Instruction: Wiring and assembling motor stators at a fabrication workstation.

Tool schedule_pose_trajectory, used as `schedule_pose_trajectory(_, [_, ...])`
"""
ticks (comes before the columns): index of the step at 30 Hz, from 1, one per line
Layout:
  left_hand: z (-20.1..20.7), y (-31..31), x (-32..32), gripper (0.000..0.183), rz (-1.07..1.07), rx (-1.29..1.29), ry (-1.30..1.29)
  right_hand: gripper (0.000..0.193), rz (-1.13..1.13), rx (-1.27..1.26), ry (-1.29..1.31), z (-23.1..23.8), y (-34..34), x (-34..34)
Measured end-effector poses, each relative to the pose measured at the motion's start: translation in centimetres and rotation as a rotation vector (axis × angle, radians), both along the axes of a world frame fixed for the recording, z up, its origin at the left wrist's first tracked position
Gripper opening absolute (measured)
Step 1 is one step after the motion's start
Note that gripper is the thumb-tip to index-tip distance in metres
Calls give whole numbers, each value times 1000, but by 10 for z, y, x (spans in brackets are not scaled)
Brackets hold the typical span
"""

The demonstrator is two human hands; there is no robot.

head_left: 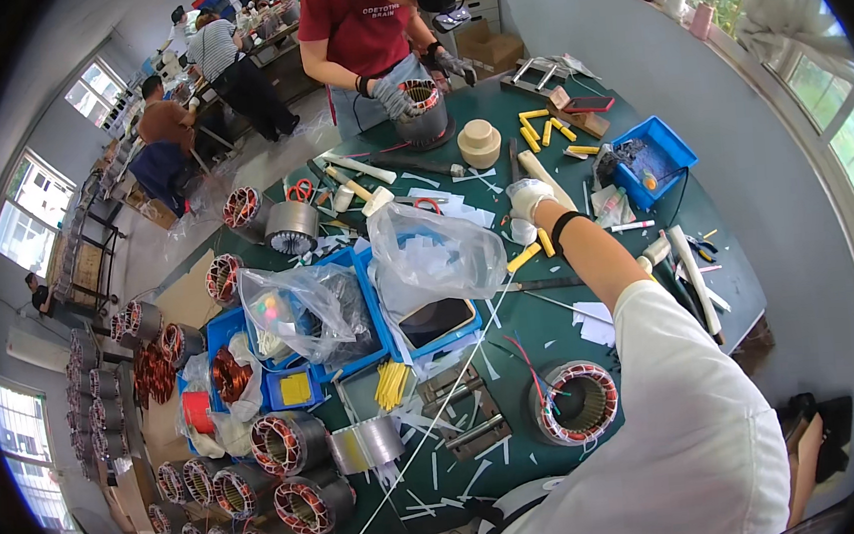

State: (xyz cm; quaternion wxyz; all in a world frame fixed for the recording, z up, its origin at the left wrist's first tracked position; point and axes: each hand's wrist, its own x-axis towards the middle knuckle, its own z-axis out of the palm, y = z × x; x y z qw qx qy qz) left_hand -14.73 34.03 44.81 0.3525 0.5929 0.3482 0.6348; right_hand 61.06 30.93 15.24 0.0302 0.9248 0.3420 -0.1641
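Note:
My right hand (530,199), in a white glove with a black band at the wrist, reaches across the green table. Its fingers look closed, but what they hold is hidden; a small whitish thing (523,231) shows just below them. Beside the hand lies a pale wooden stick (547,181). A thin white cord (430,429) runs from near the hand down to the lower edge. Nearer to me stands a motor stator (577,403) with orange windings, white lacing and loose red, blue and green leads. My left hand is out of view.
Across the table (541,315), a person (358,31) in grey gloves handles another stator (423,117). Blue bins (375,306) with plastic bags stand left of centre. A blue tray (673,147), yellow tubes (531,130) and mallets (379,200) lie around. Several stators (291,446) crowd the lower left.

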Motion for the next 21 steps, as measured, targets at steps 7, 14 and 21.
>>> schedule_pose_trajectory(7, [-16,-8,-5,25,-26,-50,64,52,103,415,-161,-2,-29,59])
schedule_pose_trajectory(14, [-21,-36,-26,26,24,-97,166,48,70,929,53,159,-39,61])
schedule_pose_trajectory(21, [-25,-58,-39,27,36,-143,261,30,-491,1876,815,228,-157,146])
